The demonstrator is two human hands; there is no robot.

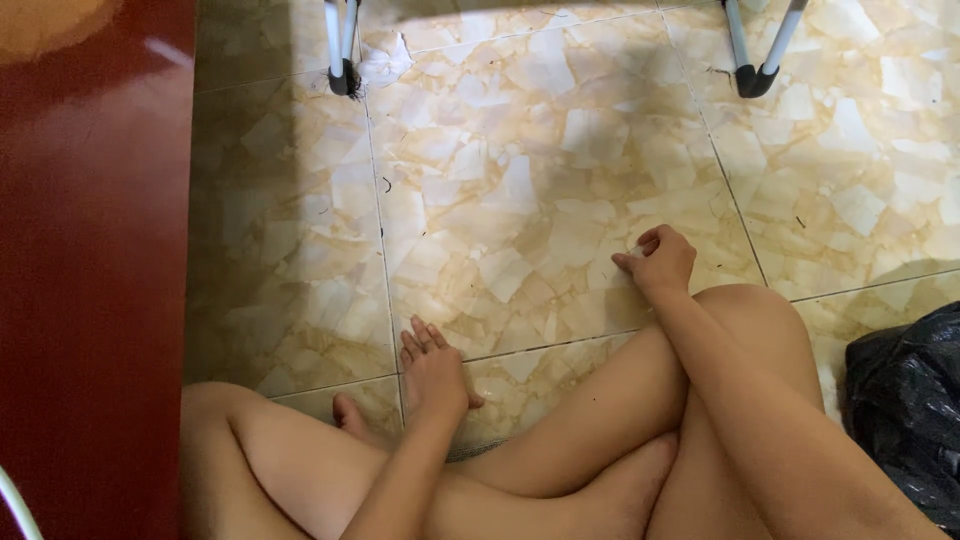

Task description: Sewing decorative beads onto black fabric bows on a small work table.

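Bare crossed legs [560, 450] fill the near part of the view, on a shiny tiled floor [500, 180]. The left hand [432, 372] lies flat and empty, fingers spread. Farther out and to the right, the right hand [658, 262] pinches a small white bit [636, 251], fingers curled, against the floor

Soft, warm light fills the room, brightest on the glossy beige marble-patterned floor tiles [560, 170] toward the upper right. A broad, soft-edged shadow darkens the tiles on the left beside the dark red polished wooden panel [90, 260], which carries a dull sheen and a hazy orange reflection at its top corner. The crumpled black plastic bag [905, 410] glints faintly. Detail is slightly soft throughout, grainy in the shadows, with no harsh glare.
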